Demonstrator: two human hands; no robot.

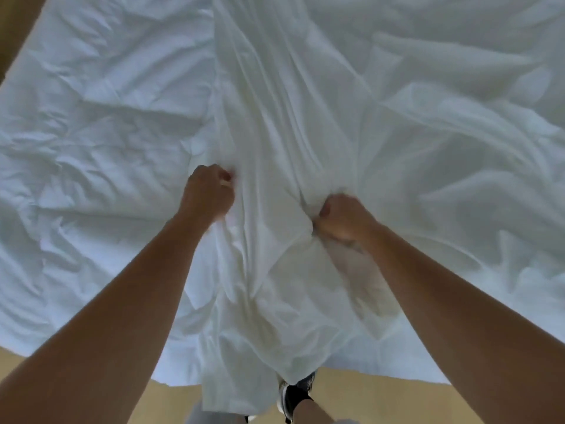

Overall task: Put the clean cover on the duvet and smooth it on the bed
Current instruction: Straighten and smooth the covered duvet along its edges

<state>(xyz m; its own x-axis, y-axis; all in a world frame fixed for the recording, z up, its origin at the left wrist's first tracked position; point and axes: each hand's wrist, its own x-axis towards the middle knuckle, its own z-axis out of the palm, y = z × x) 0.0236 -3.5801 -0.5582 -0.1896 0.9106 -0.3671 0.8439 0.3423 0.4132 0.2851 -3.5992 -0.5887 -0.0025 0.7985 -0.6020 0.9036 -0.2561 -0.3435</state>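
Centre of frame: the left hand [210,194] and right hand [342,217], both fisted, grip bunched folds of the white cover [275,117], which runs down the bed [91,133] to the lower edge.

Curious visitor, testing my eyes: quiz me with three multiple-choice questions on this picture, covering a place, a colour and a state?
1. Where is the black white-soled shoe? A. on the bed B. by the tan floor C. in a hand
2. What colour is the long bunched fabric cover? A. white B. red C. green
3. How are the left hand and right hand? A. both flat B. both holding the cover C. one idle
Answers: B, it shows beneath the hanging cover; A, plain white folds; B, fingers curl into fabric.
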